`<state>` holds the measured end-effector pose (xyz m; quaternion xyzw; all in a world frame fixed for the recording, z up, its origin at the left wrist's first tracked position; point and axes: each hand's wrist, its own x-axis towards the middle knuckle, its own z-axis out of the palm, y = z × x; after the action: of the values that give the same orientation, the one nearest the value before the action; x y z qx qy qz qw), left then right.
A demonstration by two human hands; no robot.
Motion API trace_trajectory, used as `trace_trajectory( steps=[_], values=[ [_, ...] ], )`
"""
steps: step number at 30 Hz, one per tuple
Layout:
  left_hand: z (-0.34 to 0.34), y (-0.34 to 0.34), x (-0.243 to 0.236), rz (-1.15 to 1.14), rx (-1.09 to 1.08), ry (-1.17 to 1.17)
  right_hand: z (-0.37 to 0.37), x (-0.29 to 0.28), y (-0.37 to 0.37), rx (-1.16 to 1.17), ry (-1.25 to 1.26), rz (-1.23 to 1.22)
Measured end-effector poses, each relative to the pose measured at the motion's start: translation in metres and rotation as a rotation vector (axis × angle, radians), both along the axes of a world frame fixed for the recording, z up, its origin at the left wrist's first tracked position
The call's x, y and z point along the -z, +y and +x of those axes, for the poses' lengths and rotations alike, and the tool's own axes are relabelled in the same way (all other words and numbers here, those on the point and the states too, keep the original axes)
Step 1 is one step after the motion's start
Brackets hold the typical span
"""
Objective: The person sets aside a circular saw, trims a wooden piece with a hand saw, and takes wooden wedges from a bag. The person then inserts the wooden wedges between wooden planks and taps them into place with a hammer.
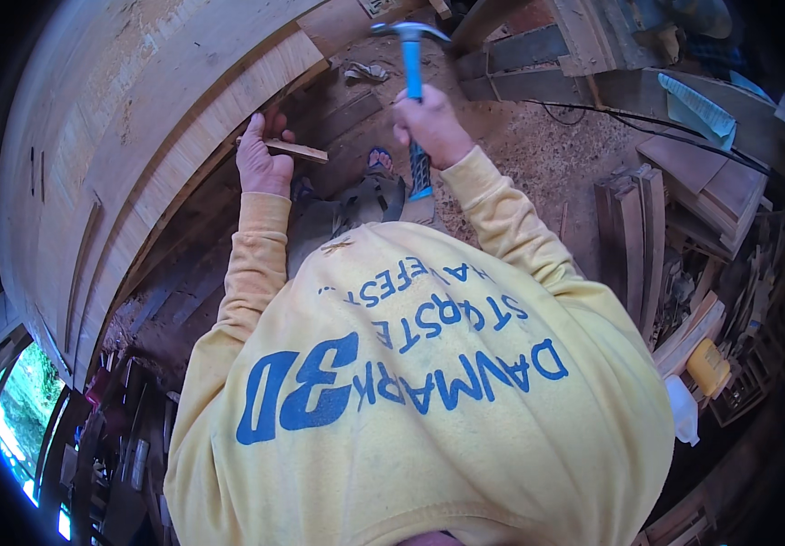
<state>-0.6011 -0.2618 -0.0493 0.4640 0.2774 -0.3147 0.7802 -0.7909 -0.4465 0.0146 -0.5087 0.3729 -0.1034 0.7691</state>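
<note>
My right hand point(427, 123) grips a hammer point(412, 59) with a blue and black handle, its metal head raised and slightly blurred beyond the fist. My left hand point(263, 155) holds a short, thin wooden strip point(298, 150) at the edge of a large plywood panel point(183, 109) that curves across the left side of the view, with my thumb up against that edge. Below my hands are my sandalled foot point(381, 160) and dark trousers.
Stacked boards point(629, 237) and offcuts fill the right side, with a light blue sheet point(693, 109), a dark cable, a yellow container point(711, 364) and a white jug point(682, 409). A whitish scrap point(365, 72) lies on the dusty floor point(520, 155). Timber clutters the lower left by a bright opening.
</note>
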Motion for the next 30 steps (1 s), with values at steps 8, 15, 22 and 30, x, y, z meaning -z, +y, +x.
trace_trajectory(
  steps=[8, 15, 22, 30],
  values=[
    [0.0, -0.001, -0.003, -0.077, -0.047, 0.023, -0.023, 0.0, -0.008, -0.069, -0.016, 0.167],
    [-0.009, -0.004, -0.017, -0.161, -0.114, -0.014, -0.031, 0.011, -0.003, -0.068, -0.025, 0.204],
    [-0.017, 0.009, 0.015, -0.323, -0.066, 0.052, -0.014, 0.012, 0.01, -0.137, -0.002, 0.348],
    [-0.021, -0.046, -0.007, -0.227, -0.04, 0.073, 0.009, 0.02, 0.01, -0.102, -0.089, 0.336]
  ],
)
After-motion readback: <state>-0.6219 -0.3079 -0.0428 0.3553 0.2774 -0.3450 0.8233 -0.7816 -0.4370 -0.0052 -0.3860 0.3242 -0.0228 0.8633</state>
